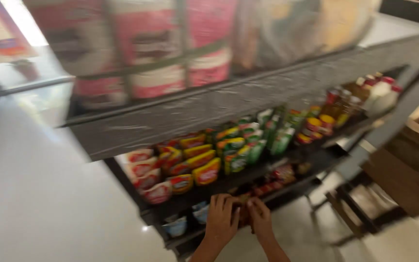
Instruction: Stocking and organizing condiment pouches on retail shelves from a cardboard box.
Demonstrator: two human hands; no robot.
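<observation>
Tilted, motion-blurred view down onto a tall black metal shelving rack [248, 104] standing on a pale glossy floor [40, 204]. Its top tier carries large pink-and-white wrapped packs [170, 48] behind a crossbar; the middle tier holds rows of red, yellow and green pouches [204, 155], with white and brown bottles with red caps [364, 94] at the far end. Brown cardboard boxes [413, 160] stand to the right of the rack. On the lowest tier, beside pale blue tubs [176, 226], lies a dim reddish-brown packet [243, 213], too blurred to identify further. My left hand [220, 221] and my right hand [260, 218] meet over that packet, fingers curled down onto it at either side; whether either hand has truly closed on it I cannot tell. I judge that the step goes best with both hands gripping evenly, the packet drawn straight out toward me and kept low, so neighbouring goods and the shelf above stay undisturbed.
</observation>
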